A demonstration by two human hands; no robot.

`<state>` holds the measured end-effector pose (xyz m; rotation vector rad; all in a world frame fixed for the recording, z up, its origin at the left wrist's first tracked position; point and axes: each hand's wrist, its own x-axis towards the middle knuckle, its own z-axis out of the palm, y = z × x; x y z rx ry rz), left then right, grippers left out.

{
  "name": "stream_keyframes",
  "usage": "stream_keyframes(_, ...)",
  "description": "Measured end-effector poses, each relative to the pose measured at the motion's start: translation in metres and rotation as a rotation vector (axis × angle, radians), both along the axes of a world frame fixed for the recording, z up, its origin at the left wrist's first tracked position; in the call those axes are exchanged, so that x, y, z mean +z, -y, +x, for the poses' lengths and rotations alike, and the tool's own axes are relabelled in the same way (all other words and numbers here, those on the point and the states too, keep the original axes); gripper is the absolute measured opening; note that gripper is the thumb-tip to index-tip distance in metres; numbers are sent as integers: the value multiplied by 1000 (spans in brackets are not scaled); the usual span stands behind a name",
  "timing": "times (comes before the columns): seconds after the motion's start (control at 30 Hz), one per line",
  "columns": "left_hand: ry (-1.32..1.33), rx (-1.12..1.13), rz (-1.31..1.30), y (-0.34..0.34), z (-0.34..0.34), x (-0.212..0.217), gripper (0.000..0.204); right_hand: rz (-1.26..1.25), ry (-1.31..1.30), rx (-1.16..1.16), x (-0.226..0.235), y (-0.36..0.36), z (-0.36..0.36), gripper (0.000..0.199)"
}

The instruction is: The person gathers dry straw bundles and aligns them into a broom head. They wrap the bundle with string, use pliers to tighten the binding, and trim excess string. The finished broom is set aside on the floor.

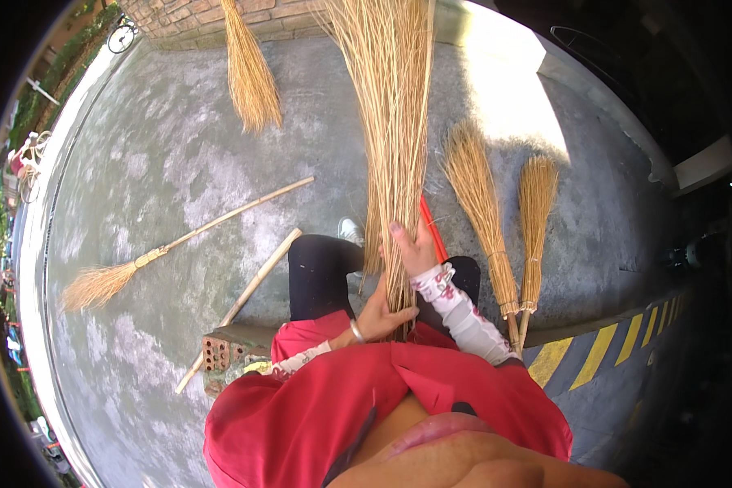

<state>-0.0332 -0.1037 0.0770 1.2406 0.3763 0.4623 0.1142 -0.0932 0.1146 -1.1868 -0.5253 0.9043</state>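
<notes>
Your left hand (382,313) and right hand (415,248) both clasp the straw bundle (390,122), red stick (433,232) just beside your right fingers.

Single head-worn fisheye view, looking steeply down from close above the lap onto grey concrete floor (163,154); straight edges bow toward the dark rim.

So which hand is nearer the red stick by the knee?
Right. The right hand grips the straw bundle beside the red stick; the left hand holds the bundle's base, lower and farther away.
</notes>
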Motion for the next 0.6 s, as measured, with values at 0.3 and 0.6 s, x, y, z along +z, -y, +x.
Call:
stream_keyframes(0.3, -21, 83, 499, -1, -3, -10, 67, 18, 445, -30, -25, 4, 20, 49)
stream_keyframes(0.6, -8, 55, 416, -3, -19, 9, 74, -67, 180, 111, -11, 31, -3, 57)
